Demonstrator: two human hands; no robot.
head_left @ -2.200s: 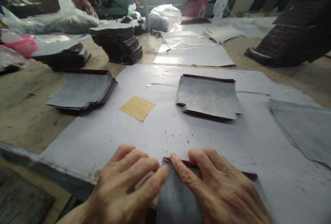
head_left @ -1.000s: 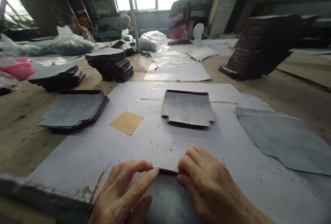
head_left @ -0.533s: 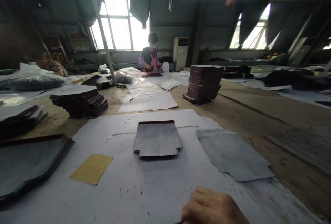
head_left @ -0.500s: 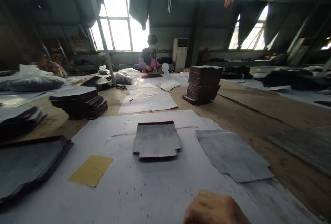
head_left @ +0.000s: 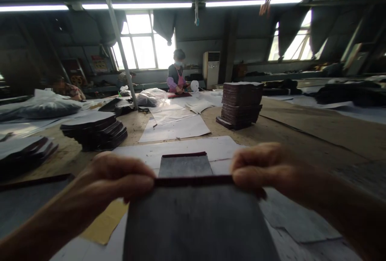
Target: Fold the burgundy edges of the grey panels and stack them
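Note:
A grey panel with a dark red folded edge [head_left: 196, 220] hangs between my hands, close to the camera. My left hand [head_left: 120, 176] pinches its upper left corner, thumb against the near face. At the upper right corner my right hand [head_left: 259, 166] grips the same edge, a little blurred. Behind it, a smaller-looking grey piece with a red top edge [head_left: 185, 165] lies on the white paper [head_left: 217, 143], its lower part hidden. Beyond my left forearm a yellow paper [head_left: 105, 220] is partly covered. Grey sheets [head_left: 301, 216] lie under my right forearm.
A tall stack of dark red pieces [head_left: 241, 104] stands at the right. Lower stacks [head_left: 96, 132] sit at the left, near a metal pole [head_left: 120, 48]. Plastic bags [head_left: 149, 97] lie farther back. A person in a pink apron [head_left: 177, 78] works across the table.
Both hands have come up into view, holding the grey panel by its top corners. Before, only one blurred hand showed at the bottom. The view has tilted slightly upward.

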